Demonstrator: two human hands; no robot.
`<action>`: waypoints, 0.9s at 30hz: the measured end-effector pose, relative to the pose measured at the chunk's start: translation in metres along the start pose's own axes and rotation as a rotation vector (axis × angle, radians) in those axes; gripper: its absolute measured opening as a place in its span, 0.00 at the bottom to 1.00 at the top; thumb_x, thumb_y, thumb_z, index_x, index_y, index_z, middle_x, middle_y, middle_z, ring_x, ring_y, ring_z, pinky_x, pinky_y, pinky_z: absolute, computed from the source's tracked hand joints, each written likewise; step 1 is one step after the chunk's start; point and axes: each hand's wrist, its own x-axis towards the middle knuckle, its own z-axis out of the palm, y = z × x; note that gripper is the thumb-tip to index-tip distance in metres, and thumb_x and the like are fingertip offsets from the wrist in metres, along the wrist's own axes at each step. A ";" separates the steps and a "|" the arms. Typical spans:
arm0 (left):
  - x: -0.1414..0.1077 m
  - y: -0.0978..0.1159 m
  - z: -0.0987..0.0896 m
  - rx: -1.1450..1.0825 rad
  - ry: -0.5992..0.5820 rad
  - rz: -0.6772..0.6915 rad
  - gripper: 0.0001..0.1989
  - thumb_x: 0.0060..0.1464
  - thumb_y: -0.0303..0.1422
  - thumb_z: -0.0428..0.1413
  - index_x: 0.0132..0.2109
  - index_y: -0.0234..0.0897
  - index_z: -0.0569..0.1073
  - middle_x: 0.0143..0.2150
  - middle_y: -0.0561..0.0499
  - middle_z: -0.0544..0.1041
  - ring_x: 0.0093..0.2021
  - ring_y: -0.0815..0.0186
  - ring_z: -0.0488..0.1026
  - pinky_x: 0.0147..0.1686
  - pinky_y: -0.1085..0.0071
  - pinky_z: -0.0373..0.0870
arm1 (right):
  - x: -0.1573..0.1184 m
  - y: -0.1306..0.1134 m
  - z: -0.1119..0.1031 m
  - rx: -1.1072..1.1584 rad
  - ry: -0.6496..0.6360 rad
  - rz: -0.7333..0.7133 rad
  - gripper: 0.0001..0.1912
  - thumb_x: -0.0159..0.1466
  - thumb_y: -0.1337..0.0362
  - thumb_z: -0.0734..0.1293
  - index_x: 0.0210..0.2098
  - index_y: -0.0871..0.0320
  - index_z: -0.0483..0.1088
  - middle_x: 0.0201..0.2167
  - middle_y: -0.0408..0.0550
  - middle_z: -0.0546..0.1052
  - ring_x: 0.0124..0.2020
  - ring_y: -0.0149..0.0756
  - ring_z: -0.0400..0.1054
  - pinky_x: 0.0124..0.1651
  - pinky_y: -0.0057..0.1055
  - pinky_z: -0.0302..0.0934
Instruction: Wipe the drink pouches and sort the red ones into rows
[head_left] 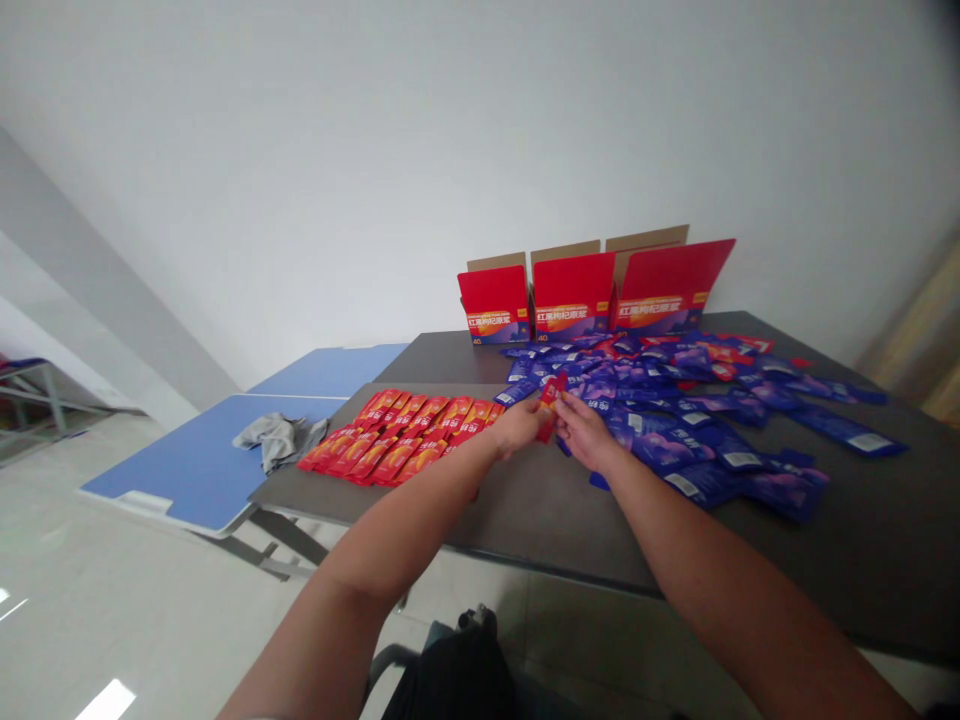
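Observation:
Between my two hands, just above the dark table, is a red sachet (551,405). My left hand (520,428) pinches its left side, and the fingers of my right hand (582,428) close on its right side. To the left lie red-and-orange sachets (405,435), laid out in overlapping rows with their printed faces up. Right of and beyond my hands spreads a loose heap of purple-blue sachets (660,440), with some red sachets (727,355) mixed in at the back.
Three open red cartons (574,290) stand along the table's back edge near the wall. The dark table (525,510) bears all this. At left is a lower blue table (187,450) with a crumpled grey cloth (274,438) beside the dark table's edge.

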 end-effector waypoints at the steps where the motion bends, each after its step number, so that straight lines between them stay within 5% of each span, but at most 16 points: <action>1: 0.000 -0.002 -0.002 -0.055 -0.019 -0.004 0.18 0.61 0.39 0.47 0.51 0.32 0.69 0.42 0.45 0.77 0.37 0.66 0.75 0.41 0.67 0.72 | 0.000 -0.001 -0.001 -0.009 0.014 -0.016 0.19 0.49 0.55 0.76 0.36 0.53 0.70 0.24 0.34 0.69 0.19 0.20 0.57 0.19 0.19 0.49; 5: -0.005 -0.004 -0.004 0.194 0.141 0.016 0.26 0.55 0.40 0.55 0.57 0.31 0.64 0.48 0.40 0.75 0.44 0.60 0.75 0.46 0.63 0.71 | 0.001 -0.004 -0.002 -0.035 0.102 -0.059 0.21 0.47 0.54 0.77 0.31 0.55 0.65 0.21 0.33 0.66 0.15 0.18 0.53 0.16 0.19 0.45; 9: -0.011 -0.001 0.003 0.684 0.275 0.255 0.40 0.47 0.43 0.61 0.63 0.31 0.58 0.59 0.35 0.65 0.58 0.53 0.65 0.58 0.60 0.63 | 0.001 -0.004 -0.002 -0.081 0.135 -0.064 0.22 0.47 0.52 0.76 0.30 0.54 0.62 0.17 0.32 0.65 0.14 0.20 0.55 0.15 0.19 0.47; 18: -0.018 0.008 -0.001 0.985 0.280 0.239 0.32 0.55 0.46 0.54 0.61 0.31 0.62 0.54 0.37 0.71 0.55 0.53 0.68 0.55 0.61 0.65 | -0.003 -0.005 -0.001 -0.033 0.032 -0.029 0.19 0.50 0.52 0.75 0.30 0.55 0.65 0.20 0.36 0.69 0.18 0.23 0.59 0.19 0.21 0.51; 22: -0.035 0.010 -0.034 0.995 0.315 0.216 0.32 0.56 0.48 0.53 0.62 0.33 0.62 0.56 0.39 0.71 0.56 0.56 0.68 0.57 0.63 0.63 | -0.003 -0.005 -0.001 -0.007 0.005 0.010 0.19 0.54 0.47 0.71 0.31 0.57 0.69 0.25 0.43 0.73 0.20 0.25 0.61 0.20 0.23 0.52; 27: -0.076 0.007 -0.114 1.049 0.383 0.040 0.29 0.55 0.47 0.54 0.58 0.34 0.67 0.53 0.40 0.73 0.54 0.56 0.70 0.53 0.66 0.64 | -0.001 -0.003 -0.004 -0.040 0.007 0.019 0.17 0.53 0.49 0.71 0.30 0.57 0.70 0.24 0.42 0.73 0.20 0.25 0.60 0.21 0.23 0.52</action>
